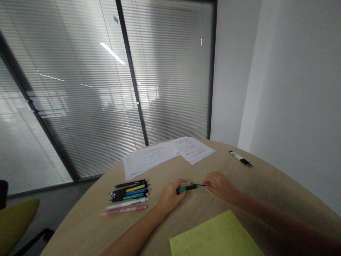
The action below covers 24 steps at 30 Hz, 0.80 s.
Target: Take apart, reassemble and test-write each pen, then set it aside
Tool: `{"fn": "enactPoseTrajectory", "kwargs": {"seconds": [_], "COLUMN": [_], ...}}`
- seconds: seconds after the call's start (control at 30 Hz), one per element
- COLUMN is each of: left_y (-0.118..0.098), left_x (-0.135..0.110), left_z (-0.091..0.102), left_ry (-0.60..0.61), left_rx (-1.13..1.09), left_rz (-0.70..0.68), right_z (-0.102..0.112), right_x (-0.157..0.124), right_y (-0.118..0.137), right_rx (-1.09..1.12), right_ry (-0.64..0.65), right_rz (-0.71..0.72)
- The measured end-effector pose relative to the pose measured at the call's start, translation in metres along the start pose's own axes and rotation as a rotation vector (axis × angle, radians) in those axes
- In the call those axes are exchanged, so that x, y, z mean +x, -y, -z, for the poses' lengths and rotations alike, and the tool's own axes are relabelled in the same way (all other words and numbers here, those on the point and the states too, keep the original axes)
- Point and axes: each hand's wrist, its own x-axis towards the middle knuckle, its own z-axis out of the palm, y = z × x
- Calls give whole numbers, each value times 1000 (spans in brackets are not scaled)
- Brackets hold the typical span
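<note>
Two bare hands meet over the pale, wood-grained tabletop (165,172), between its curved left and right edges. The left hand (169,195) has its fingers curled narrowly round a green-and-black barrel (188,188), smooth and cylindrical, pointing toward the right edge. The right hand (220,185) pinches the end of a slim dark rod (199,184), straight and thin, its far end just beside the barrel; whether the two touch is too small to tell. Toward the left edge lies a row of slender pens (134,192) with black, yellow, blue, green, white and pink bodies. Thin, flat printed sheets (151,158) overlap along the far edge, white-and-black pens (237,155) lie near the right edge, and a straight-sided yellow paper (213,236), faintly marked, occupies the near side.
</note>
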Motion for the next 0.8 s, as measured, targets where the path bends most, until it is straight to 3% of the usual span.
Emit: {"fn": "enactPoseTrajectory", "kwargs": {"seconds": [0.2, 0.3, 0.6, 0.8], "left_y": [1, -2, -5, -7], "left_x": [1, 0, -1, -3], "left_z": [-2, 0, 1, 0], "left_ry": [-111, -116, -52, -2], "left_rx": [-81, -59, 150, 278], "left_rz": [58, 58, 13, -94], "right_z": [-5, -7, -21, -18], "right_x": [-3, 1, 6, 2], "right_y": [-14, -12, -2, -5], "right_rx": [116, 116, 30, 137], "right_ry": [-8, 7, 22, -166], "right_rz": [-393, -489, -395, -267]}}
